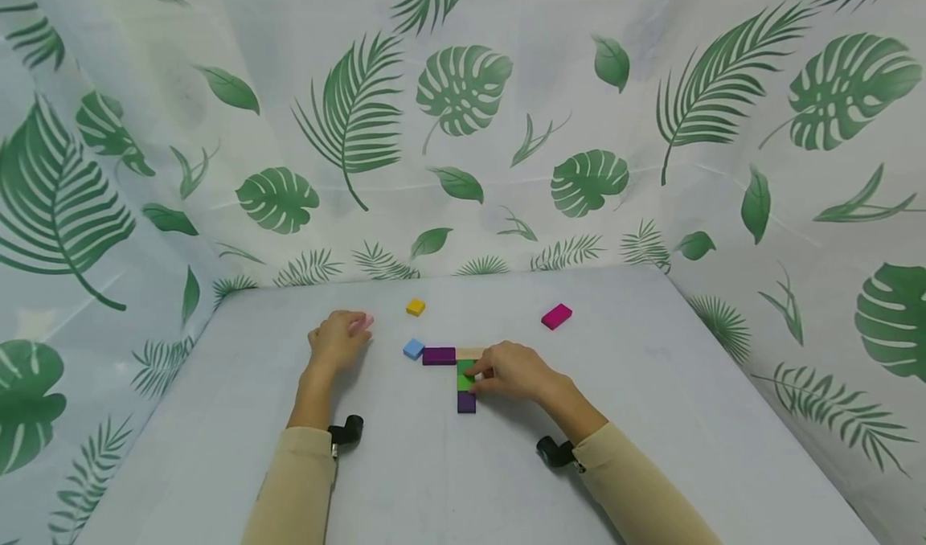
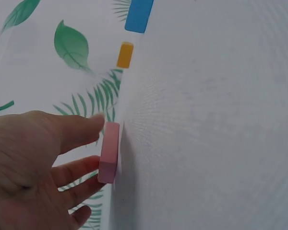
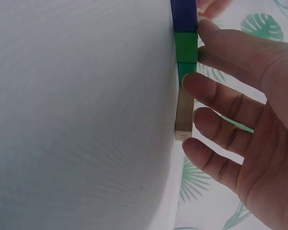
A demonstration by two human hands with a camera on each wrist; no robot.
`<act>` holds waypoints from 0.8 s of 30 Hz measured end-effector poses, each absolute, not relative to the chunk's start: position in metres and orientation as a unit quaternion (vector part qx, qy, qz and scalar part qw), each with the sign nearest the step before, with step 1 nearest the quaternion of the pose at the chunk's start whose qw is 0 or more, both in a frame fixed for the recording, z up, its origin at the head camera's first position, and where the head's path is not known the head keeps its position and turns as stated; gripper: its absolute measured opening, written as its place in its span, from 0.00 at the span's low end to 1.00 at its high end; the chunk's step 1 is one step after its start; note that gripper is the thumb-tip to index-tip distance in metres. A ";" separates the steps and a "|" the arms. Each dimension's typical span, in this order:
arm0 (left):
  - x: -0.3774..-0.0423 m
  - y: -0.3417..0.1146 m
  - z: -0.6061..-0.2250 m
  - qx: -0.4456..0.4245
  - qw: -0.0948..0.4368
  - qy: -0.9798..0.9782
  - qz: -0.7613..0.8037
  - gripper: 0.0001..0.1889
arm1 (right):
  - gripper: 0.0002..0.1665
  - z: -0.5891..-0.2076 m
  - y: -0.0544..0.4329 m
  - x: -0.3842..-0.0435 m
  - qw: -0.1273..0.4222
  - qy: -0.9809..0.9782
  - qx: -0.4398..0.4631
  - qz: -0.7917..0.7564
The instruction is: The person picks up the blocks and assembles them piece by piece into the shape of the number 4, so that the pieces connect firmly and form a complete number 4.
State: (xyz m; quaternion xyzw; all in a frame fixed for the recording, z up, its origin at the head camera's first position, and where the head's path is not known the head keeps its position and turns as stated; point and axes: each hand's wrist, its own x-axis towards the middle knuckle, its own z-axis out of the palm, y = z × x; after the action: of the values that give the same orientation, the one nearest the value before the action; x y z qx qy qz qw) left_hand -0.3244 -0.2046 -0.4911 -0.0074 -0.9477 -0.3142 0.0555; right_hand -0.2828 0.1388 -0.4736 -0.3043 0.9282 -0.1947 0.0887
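- A white table [image 1: 448, 473] is spreading below, leaf-printed sheeting [image 1: 492, 199] rising beyond its far edge.
- The green block [image 1: 464, 383] is lying mid-table, touching a purple block [image 1: 466, 403] on its near side.
- Well left of the green block, the left hand [image 1: 336, 340] is pinching a pink block [image 2: 109, 152] — thumb and fingers close about it.
- The right hand [image 1: 517, 370] is resting loosely bent, spread fingers at the green block.
- Beyond and right of the green block, a magenta block [image 1: 556, 317] is lying apart — tabletop stretching between.

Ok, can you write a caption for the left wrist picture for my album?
Left hand touching a pink block, with a yellow block and a blue block farther away.
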 end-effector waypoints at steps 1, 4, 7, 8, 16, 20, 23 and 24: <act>-0.325 -0.205 -0.492 -0.006 0.052 -0.948 -0.315 0.23 | 0.18 -0.473 0.139 -0.283 0.089 0.929 -0.303 -0.195; -0.326 -0.207 -0.494 -0.001 0.044 -0.949 -0.312 0.22 | 0.18 -0.472 0.139 -0.282 0.091 0.928 -0.301 -0.198; -0.326 -0.207 -0.494 0.005 0.046 -0.951 -0.305 0.21 | 0.18 -0.472 0.139 -0.282 0.092 0.929 -0.300 -0.199; -0.325 -0.207 -0.493 0.007 0.046 -0.951 -0.305 0.20 | 0.19 -0.471 0.139 -0.282 0.093 0.929 -0.299 -0.199; -0.325 -0.207 -0.493 0.012 0.053 -0.954 -0.295 0.19 | 0.19 -0.470 0.138 -0.280 0.092 0.929 -0.299 -0.197; -0.326 -0.207 -0.493 0.012 0.049 -0.954 -0.296 0.19 | 0.19 -0.470 0.138 -0.280 0.090 0.930 -0.299 -0.196; -0.326 -0.208 -0.493 0.015 0.039 -0.949 -0.313 0.19 | 0.19 -0.470 0.138 -0.280 0.091 0.929 -0.299 -0.198; -0.326 -0.208 -0.493 0.016 0.036 -0.946 -0.321 0.20 | 0.19 -0.470 0.138 -0.280 0.092 0.929 -0.299 -0.199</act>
State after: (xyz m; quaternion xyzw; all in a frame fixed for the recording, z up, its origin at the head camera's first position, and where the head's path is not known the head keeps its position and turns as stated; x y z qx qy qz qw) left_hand -0.3260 -0.2080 -0.4927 0.0164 -0.9462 -0.3211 0.0358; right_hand -0.2797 0.1383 -0.4700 -0.2990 0.9288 -0.1989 0.0917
